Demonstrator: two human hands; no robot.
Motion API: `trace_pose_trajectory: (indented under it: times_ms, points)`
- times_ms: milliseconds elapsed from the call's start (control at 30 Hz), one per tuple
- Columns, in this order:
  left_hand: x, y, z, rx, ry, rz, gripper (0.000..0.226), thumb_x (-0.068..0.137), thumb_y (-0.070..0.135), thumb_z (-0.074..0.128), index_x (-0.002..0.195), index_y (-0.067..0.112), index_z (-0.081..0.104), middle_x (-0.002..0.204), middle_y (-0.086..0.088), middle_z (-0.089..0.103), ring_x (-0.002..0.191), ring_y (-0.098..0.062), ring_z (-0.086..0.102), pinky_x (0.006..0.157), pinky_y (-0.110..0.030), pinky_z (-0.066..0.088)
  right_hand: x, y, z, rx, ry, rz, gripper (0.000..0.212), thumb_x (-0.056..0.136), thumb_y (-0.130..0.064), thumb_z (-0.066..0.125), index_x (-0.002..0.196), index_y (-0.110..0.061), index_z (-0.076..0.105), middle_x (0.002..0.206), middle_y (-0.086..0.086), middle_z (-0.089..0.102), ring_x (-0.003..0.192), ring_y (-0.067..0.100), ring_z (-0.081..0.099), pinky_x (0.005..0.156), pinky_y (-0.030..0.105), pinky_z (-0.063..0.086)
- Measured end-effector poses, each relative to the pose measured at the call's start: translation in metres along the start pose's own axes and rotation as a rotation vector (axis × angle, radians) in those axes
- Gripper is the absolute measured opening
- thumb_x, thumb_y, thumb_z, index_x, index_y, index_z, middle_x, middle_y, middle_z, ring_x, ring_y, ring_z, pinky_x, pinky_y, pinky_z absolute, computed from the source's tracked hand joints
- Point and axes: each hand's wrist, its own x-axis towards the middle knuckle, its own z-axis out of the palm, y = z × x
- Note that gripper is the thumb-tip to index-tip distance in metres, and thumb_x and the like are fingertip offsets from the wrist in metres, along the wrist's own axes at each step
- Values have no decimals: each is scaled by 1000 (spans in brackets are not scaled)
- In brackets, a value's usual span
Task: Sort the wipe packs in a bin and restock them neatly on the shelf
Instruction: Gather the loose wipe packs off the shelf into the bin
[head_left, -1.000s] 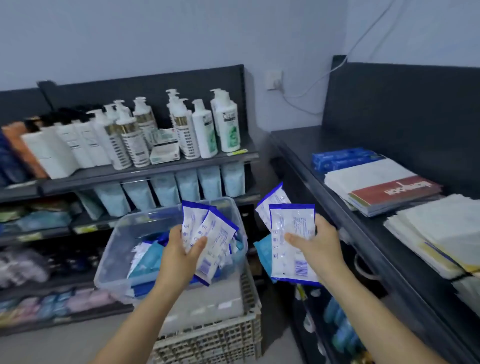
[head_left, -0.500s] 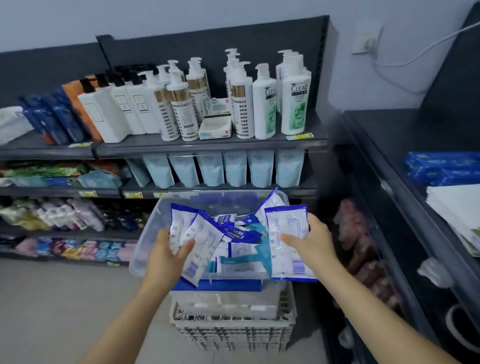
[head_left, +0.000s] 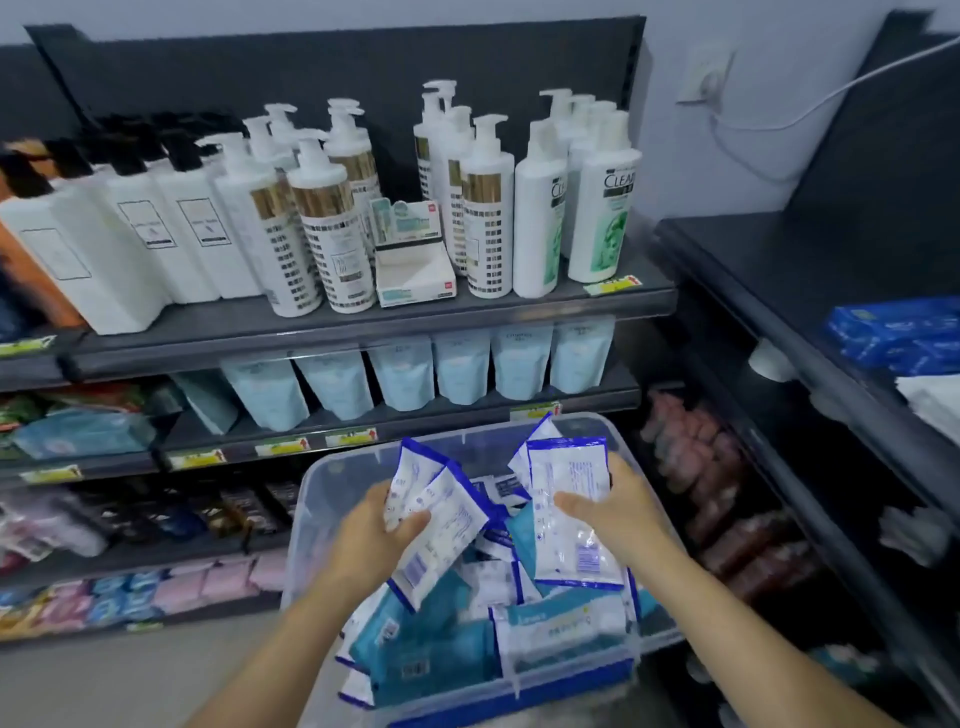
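A: So, task status at this frame? Sorting looked underway, restocking not started, as far as I could judge. The clear plastic bin with a blue base rim (head_left: 332, 499) was full of mixed packs: teal soft packs (head_left: 441, 644) lay low at the front, white packs with blue edges were piled loosely behind them.

B: Hands?

A: Left hand (head_left: 369, 540) was closed around two white blue-edged wipe packs (head_left: 441, 514), thumb on top, packs fanned and tilted. Right hand (head_left: 618, 514) was closed on another white blue-edged pack (head_left: 566, 514), held upright, a second pack's corner showing behind it. Both hands were over the bin.

B: Shelf?

A: Dark metal shelf unit (head_left: 363, 325) behind the bin carried white pump bottles (head_left: 322, 228) on top and pale blue pouches (head_left: 462, 369) below. No slot for the wipes could be identified.

B: Pack condition?

A: Flat, soft, glossy film, printed backs with barcodes; fine print blurred. Judged flexible and slippery when stacked
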Motion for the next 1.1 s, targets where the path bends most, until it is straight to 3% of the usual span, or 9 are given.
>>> trace_pose_trajectory:
  times_ms: [133, 200, 333, 500, 633, 767, 933, 1100]
  points:
    - [22, -6, 9, 360, -83, 164, 54, 88, 39, 63, 136, 20, 47, 137, -1, 51, 123, -24, 47, 100, -33, 40, 1, 15, 8, -312, -18, 44, 70, 77, -27, 75, 137, -14, 42, 137, 5, 47, 124, 22, 44, 100, 31, 38]
    - [24, 0, 13, 410, -74, 235, 56, 91, 39, 59, 141, 22, 42, 144, -1, 44, 129, -23, 41, 106, -32, 33, -1, 17, 2, -351, -33, 61, 66, 81, -27, 72, 138, -14, 42, 138, 6, 44, 126, 21, 42, 100, 27, 36]
    - [24, 25, 31, 489, -123, 455, 48, 93, 36, 55, 139, 25, 45, 141, 4, 46, 127, -20, 42, 104, -29, 35, -11, 17, -22, -399, -8, 30, 49, 86, -23, 67, 131, -16, 50, 134, 1, 49, 121, 14, 48, 88, 15, 32]
    - [17, 76, 68, 557, -215, 735, 40, 92, 31, 57, 132, 28, 54, 137, 6, 53, 123, -19, 49, 98, -32, 41, -44, 29, -73, -436, 114, -4, 40, 89, -24, 62, 128, -19, 54, 130, 0, 51, 120, 13, 48, 92, 14, 31]
    - [-8, 128, 110, 550, -289, 944, 34, 74, 19, 80, 106, 19, 71, 106, -1, 70, 96, -27, 67, 74, -33, 54, -90, 47, -131, -455, 269, 13, 34, 90, -23, 60, 124, -19, 57, 125, -4, 53, 117, 12, 48, 93, 16, 34]
    - [-56, 183, 160, 459, -370, 1101, 31, 78, 14, 75, 109, 18, 71, 104, 1, 68, 95, -26, 64, 75, -35, 55, -153, 69, -201, -445, 426, 76, 28, 92, -21, 58, 120, -22, 59, 119, -4, 55, 109, 14, 53, 90, 21, 42]
    - [-152, 246, 230, 451, -450, 1330, 34, 69, 11, 82, 101, 15, 73, 89, 2, 69, 83, -25, 66, 66, -32, 57, -260, 112, -283, -385, 636, 177, 35, 94, -23, 56, 129, -23, 53, 130, -7, 52, 120, 12, 49, 100, 24, 40]
    - [-284, 297, 305, 370, -543, 1532, 33, 71, 14, 81, 102, 19, 72, 95, 4, 69, 85, -22, 66, 73, -29, 55, -385, 176, -356, -369, 814, 245, 37, 92, -22, 59, 129, -22, 54, 129, -7, 55, 121, 8, 49, 98, 16, 37]
